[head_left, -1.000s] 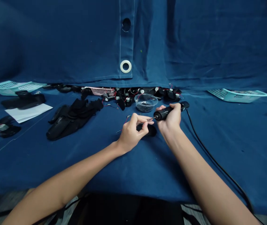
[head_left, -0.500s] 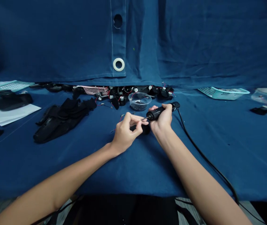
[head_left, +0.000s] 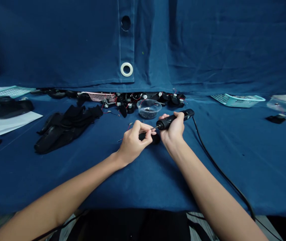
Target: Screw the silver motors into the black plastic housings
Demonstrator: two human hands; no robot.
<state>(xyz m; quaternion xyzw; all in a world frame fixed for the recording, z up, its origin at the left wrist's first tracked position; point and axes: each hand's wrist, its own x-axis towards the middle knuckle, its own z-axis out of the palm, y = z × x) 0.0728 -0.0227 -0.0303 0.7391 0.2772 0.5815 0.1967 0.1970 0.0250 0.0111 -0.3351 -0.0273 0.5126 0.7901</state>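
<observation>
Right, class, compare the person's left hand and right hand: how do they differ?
The right hand closes its whole fist around a black corded electric screwdriver, whereas the left hand pinches with its fingertips near the screwdriver's thin shaft; anything held is too small to tell. The left hand also sits lower in view than the right hand. Both are bare and meet above a black object.

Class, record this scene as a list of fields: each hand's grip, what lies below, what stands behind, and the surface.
right grip: right hand holds a black corded electric screwdriver
left grip: left hand pinches something too small to tell at the screwdriver's tip
below hands: rounded black object
behind: clear plastic bowl of small dark parts
surface: blue cloth
</observation>
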